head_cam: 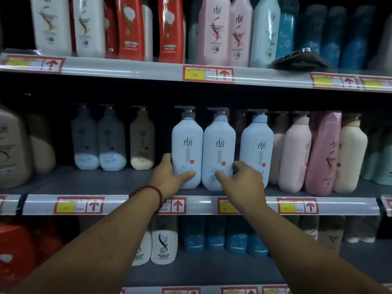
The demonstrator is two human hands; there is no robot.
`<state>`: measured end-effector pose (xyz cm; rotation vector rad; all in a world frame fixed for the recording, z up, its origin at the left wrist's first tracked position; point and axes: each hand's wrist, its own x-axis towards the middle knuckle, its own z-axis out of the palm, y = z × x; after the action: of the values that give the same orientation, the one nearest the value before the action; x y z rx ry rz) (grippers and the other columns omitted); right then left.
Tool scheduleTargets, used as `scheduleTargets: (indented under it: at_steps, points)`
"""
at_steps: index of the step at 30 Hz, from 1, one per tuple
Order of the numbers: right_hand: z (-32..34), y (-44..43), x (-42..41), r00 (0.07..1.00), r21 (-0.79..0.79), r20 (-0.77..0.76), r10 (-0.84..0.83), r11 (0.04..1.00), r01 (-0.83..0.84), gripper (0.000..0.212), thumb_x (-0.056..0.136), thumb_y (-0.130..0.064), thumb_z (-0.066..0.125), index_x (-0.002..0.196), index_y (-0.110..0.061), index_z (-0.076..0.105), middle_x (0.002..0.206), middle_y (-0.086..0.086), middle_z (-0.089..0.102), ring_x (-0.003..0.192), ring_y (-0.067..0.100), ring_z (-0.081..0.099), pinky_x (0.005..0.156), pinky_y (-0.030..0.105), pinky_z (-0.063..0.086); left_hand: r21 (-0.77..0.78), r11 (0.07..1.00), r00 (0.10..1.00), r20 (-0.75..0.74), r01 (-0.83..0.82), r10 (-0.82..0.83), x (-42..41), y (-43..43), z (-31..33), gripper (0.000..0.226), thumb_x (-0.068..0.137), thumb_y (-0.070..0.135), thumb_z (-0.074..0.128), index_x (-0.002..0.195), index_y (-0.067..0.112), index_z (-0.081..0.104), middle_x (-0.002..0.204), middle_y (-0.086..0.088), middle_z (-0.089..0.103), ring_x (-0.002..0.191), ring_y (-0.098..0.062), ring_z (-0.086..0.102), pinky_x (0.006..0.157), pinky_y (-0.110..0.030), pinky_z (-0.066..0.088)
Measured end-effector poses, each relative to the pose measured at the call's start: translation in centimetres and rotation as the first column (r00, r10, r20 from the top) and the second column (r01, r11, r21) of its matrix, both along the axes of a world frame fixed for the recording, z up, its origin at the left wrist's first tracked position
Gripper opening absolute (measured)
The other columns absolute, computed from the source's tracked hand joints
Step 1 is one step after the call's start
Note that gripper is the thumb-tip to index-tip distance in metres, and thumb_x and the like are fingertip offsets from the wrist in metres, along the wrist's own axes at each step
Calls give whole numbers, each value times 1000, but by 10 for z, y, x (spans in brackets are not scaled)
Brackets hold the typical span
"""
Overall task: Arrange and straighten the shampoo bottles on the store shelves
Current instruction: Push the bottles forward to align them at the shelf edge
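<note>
The left hand (169, 177) is wrapping the base of the leftmost pale-blue bottle (187, 149), thumb across its front, while the right hand (241, 181) is gripping the second blue bottle (219, 153) just beside it. These two are standing touching at the middle shelf's (135, 203) front; a third blue bottle (256, 147) is standing apart, beyond the right hand. The pink bottle (324, 155) farther right is leaning, so work is remaining.

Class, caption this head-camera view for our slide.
Left hand and right hand grip two pale blue plastic pump bottles on the grey middle shelf.
</note>
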<state>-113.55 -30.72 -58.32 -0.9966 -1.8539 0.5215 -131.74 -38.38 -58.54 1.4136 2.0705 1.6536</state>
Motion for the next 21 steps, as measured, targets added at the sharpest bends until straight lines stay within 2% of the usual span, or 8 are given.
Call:
scheduleTargets:
  at_steps: [2, 4, 6, 9, 12, 14, 18, 21]
  points:
    - [1, 1, -5, 1000, -19, -13, 22, 1000, -23, 31, 84, -39, 73, 101, -18, 60, 96, -1, 68, 82, 14, 61, 55, 18, 38, 9, 1000, 1000, -5, -4, 4, -5, -2, 0, 57, 83, 29, 82, 124, 18, 45, 116, 6, 59, 103, -13, 58, 85, -28, 47]
    - [2, 2, -10, 998, -46, -43, 40, 998, -42, 35, 82, -36, 77, 102, -17, 56, 97, -1, 67, 81, 13, 60, 56, 18, 41, 12, 1000, 1000, -6, -4, 4, -11, -4, 0, 56, 82, 28, 82, 122, 20, 45, 113, 8, 59, 102, -12, 58, 84, -27, 46]
    - [2, 4, -17, 994, -91, -89, 61, 993, -69, 43, 77, -36, 81, 103, -16, 53, 101, 1, 67, 87, 17, 64, 67, 30, 54, 13, 1000, 1000, -2, 6, -6, -17, -7, 0, 58, 81, 29, 83, 125, 19, 46, 115, 8, 61, 103, -12, 59, 85, -27, 47]
    - [1, 6, -26, 992, -138, -92, 82, 986, -94, 51, 72, -36, 85, 103, -16, 50, 101, 2, 69, 90, 20, 67, 81, 44, 58, 12, 1000, 1000, 0, 23, -23, -28, -11, -1, 62, 79, 30, 85, 129, 20, 49, 120, 7, 65, 108, -13, 62, 92, -31, 51]
    - [1, 4, -35, 988, -118, -85, 130, 983, -139, 56, 71, -37, 86, 115, -19, 55, 109, -2, 70, 95, 17, 68, 85, 38, 58, -2, 1000, 1000, -2, 24, -24, -42, -18, -1, 65, 78, 31, 86, 130, 21, 50, 124, 6, 65, 113, -14, 62, 99, -36, 52]
    - [3, 1, -41, 986, -91, -52, 157, 983, -161, 57, 71, -36, 86, 119, -21, 60, 110, -5, 71, 93, 15, 67, 82, 32, 56, -4, 1000, 1000, -4, 29, -29, -49, -25, 0, 63, 78, 30, 85, 130, 24, 49, 122, 9, 64, 111, -12, 61, 99, -35, 51]
    - [9, -8, -68, 982, -64, 46, 184, 981, -181, 52, 68, -38, 88, 110, -17, 65, 110, -2, 73, 92, 16, 69, 79, 35, 58, -23, 1000, 1000, -5, 9, -9, -77, -47, 1, 62, 79, 29, 85, 129, 25, 49, 118, 10, 63, 108, -10, 60, 96, -30, 50]
    - [11, -19, -98, 972, -55, 82, 220, 975, -216, 54, 69, -38, 89, 111, -16, 63, 108, -2, 71, 88, 15, 66, 63, 22, 52, -49, 999, 999, -36, -15, 14, -110, -66, 1, 63, 78, 33, 85, 130, 23, 51, 125, 9, 65, 113, -10, 62, 101, -34, 51]
